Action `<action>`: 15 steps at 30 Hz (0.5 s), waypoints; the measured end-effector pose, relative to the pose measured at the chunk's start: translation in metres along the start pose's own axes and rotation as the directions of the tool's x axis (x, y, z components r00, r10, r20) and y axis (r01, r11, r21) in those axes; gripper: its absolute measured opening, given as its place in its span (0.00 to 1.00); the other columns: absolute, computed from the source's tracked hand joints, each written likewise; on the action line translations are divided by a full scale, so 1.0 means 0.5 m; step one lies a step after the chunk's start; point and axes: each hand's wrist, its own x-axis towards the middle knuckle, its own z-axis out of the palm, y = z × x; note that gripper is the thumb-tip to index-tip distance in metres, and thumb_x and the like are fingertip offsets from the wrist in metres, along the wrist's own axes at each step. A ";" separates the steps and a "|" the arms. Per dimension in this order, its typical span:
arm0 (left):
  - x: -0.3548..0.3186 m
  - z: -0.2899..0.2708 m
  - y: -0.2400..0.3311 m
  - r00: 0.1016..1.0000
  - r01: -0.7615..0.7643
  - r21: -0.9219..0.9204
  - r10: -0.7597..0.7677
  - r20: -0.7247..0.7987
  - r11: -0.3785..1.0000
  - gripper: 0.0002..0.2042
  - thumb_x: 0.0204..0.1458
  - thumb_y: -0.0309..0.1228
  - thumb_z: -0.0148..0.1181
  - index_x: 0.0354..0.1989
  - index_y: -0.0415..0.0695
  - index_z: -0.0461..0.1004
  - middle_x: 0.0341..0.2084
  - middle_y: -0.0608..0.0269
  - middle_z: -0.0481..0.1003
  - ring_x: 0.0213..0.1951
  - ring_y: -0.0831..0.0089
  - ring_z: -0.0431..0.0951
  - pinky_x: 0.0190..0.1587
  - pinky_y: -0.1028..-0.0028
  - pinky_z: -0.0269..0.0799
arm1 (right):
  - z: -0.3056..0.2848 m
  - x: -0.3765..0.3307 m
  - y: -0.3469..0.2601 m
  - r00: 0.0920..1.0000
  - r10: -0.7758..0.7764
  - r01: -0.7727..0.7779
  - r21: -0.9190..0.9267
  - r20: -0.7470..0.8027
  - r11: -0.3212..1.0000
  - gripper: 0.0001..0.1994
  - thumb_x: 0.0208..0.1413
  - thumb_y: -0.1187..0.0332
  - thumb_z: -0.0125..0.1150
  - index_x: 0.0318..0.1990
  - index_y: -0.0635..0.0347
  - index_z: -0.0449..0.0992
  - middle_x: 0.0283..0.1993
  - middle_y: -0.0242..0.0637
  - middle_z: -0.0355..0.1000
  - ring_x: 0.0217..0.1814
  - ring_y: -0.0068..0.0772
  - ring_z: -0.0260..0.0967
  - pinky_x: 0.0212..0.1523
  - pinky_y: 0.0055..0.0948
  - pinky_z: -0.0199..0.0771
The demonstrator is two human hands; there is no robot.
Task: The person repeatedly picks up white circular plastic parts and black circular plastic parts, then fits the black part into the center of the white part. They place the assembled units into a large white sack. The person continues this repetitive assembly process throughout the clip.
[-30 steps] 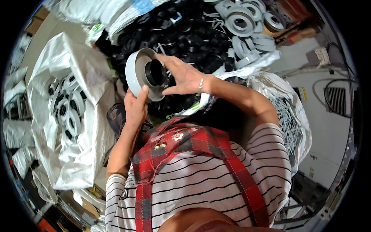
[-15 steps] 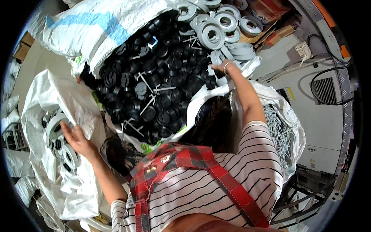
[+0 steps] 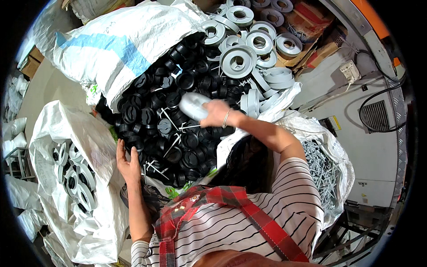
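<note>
My right hand (image 3: 216,113) grips a light grey plastic ring (image 3: 191,105), smeared by motion, above a heap of black threaded caps (image 3: 191,141). My left hand (image 3: 129,165) is open at the heap's left edge, thumb apart from the fingers; whether it touches a cap cannot be made out. Thin white T-shaped pieces (image 3: 172,147) lie among the caps. Beyond my right hand, several more grey rings (image 3: 231,70) are piled at the heap's far right. Left of my left hand, a white sack (image 3: 109,222) holds grey rings with black caps among them.
A white sack with a blue stripe (image 3: 126,53) folds over the far left of the heap. To the right stands a sack of grey screw-like pieces (image 3: 318,171). Behind it is a grey cabinet (image 3: 364,155) with a black cable (image 3: 358,100).
My right hand has moved from the ring pile leftward over the caps, now with a ring in it. My left hand has left the left sack and moved right to the caps' edge.
</note>
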 end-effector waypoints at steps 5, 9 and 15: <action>0.011 -0.028 -0.039 0.999 0.003 -0.059 -0.006 -0.048 0.998 0.25 0.54 0.27 0.54 0.59 0.31 0.57 0.57 0.49 0.61 0.55 0.68 0.64 0.56 0.72 0.58 | -0.086 0.009 0.010 0.946 -0.139 0.301 0.635 -0.293 0.712 0.21 0.42 0.62 0.69 0.42 0.64 0.72 0.36 0.37 0.75 0.36 0.25 0.73 0.41 0.24 0.72; 0.022 -0.032 -0.059 0.996 0.023 -0.019 -0.025 -0.087 1.000 0.25 0.54 0.27 0.54 0.59 0.30 0.57 0.56 0.49 0.62 0.53 0.68 0.67 0.55 0.73 0.61 | -0.173 0.173 0.306 0.726 0.333 0.061 0.538 -0.602 0.841 0.27 0.41 0.50 0.64 0.37 0.69 0.73 0.34 0.47 0.76 0.34 0.38 0.74 0.37 0.32 0.73; 0.051 0.017 0.005 0.992 0.111 0.204 -0.096 -0.083 0.973 0.25 0.49 0.29 0.57 0.56 0.34 0.62 0.53 0.49 0.66 0.55 0.63 0.66 0.57 0.67 0.60 | -0.236 0.269 0.674 0.659 0.346 -0.176 0.309 -0.668 0.934 0.39 0.39 0.47 0.64 0.55 0.68 0.64 0.54 0.56 0.66 0.56 0.51 0.64 0.56 0.38 0.63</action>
